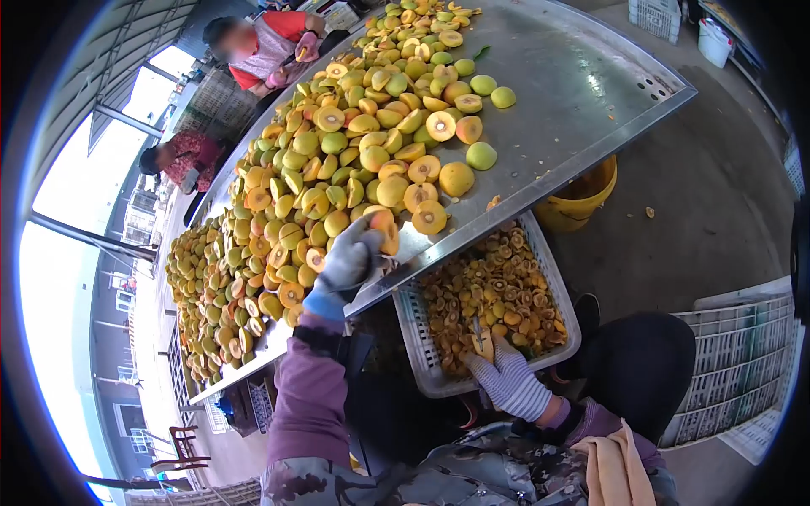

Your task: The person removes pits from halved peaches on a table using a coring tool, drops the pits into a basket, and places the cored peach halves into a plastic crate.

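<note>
Halved yellow-green fruits (363,135) cover much of a metal table (557,110). At the table's near edge my left hand (350,257), in a grey glove, has its fingers closed on a fruit half (385,231) with orange flesh. My right hand (510,381), in a striped glove, is lower, over the near side of a white basket (415,341). Its fingers are closed round a yellowish tool (483,344) with a thin metal tip pointing up. Pitted pieces and fruit stones (498,287) fill much of the basket.
A yellow bucket (578,202) stands under the table's right edge. White crates (730,371) are at the right, beside my knee. Two people sit beyond the table, one in a red top (287,29), another in patterned red (194,158). A white bucket (715,44) is at upper right.
</note>
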The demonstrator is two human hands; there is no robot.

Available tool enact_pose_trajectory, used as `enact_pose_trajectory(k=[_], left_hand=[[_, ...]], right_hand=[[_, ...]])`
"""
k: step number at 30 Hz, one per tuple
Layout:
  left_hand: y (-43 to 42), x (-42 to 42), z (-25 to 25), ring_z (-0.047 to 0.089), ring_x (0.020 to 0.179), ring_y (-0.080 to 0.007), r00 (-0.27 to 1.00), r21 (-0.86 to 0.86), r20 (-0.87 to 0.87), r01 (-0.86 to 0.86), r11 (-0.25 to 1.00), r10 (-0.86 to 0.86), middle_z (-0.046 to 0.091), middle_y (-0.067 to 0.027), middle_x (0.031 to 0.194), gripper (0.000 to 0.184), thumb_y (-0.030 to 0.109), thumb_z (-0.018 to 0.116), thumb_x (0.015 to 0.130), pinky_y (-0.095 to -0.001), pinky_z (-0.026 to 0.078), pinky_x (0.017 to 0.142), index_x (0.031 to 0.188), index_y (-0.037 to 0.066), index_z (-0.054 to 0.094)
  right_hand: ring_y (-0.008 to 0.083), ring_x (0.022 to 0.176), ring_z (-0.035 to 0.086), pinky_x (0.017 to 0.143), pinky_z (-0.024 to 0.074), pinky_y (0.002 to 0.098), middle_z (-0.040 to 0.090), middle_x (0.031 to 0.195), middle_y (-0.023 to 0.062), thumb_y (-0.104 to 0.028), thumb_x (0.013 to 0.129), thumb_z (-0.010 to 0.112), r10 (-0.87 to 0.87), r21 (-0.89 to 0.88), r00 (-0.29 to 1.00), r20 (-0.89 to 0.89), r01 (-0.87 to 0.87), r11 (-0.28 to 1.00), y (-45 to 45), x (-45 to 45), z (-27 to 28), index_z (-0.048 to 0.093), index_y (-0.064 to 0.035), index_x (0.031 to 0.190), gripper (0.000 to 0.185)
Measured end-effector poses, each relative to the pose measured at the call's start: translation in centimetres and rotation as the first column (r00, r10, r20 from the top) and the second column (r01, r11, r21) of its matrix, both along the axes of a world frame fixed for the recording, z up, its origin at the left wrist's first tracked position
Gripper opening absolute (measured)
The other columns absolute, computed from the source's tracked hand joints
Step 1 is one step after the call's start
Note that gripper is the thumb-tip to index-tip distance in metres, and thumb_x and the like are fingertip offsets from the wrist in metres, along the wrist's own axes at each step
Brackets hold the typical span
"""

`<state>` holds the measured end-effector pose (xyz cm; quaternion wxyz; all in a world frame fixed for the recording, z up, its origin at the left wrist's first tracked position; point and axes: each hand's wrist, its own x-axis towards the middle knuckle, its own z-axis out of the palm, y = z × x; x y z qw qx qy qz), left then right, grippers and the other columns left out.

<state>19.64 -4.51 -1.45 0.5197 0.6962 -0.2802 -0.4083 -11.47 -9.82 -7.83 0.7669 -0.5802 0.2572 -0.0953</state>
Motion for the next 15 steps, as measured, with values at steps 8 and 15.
enact_pose_trajectory(k=[8,15], left_hand=[[5.9,-11.0,0.1,0.061,0.101,-0.0284,0.85,-0.344,-0.525,-0.268,0.9,0.053,0.058,-0.0201,0.119,0.061,0.048,0.039,0.096,-0.0374,0.052,0.083,0.126,-0.005,0.046],[6.8,-16.8,-1.4,0.061,0.098,-0.0218,0.912,-0.234,-0.367,-0.281,0.931,0.183,0.061,-0.0139,0.106,0.071,0.058,0.036,0.094,-0.0334,0.05,0.088,0.124,-0.005,0.048]], right_hand=[[0.0428,0.062,0.06,0.054,0.0485,0.0483,0.06,0.067,0.0218,-0.027,0.086,0.061,0.011,-0.64,0.999,0.04,0.017,0.768,1.4,0.1,3.0,0.045,-0.0005,0.103,0.035],[0.0361,0.053,0.061,0.048,0.0484,0.0455,0.059,0.059,0.0161,-0.033,0.089,0.058,0.04,-0.781,0.999,-0.012,-0.034,0.624,2.4,0.2,3.6,0.043,-0.0019,0.1,0.036]])
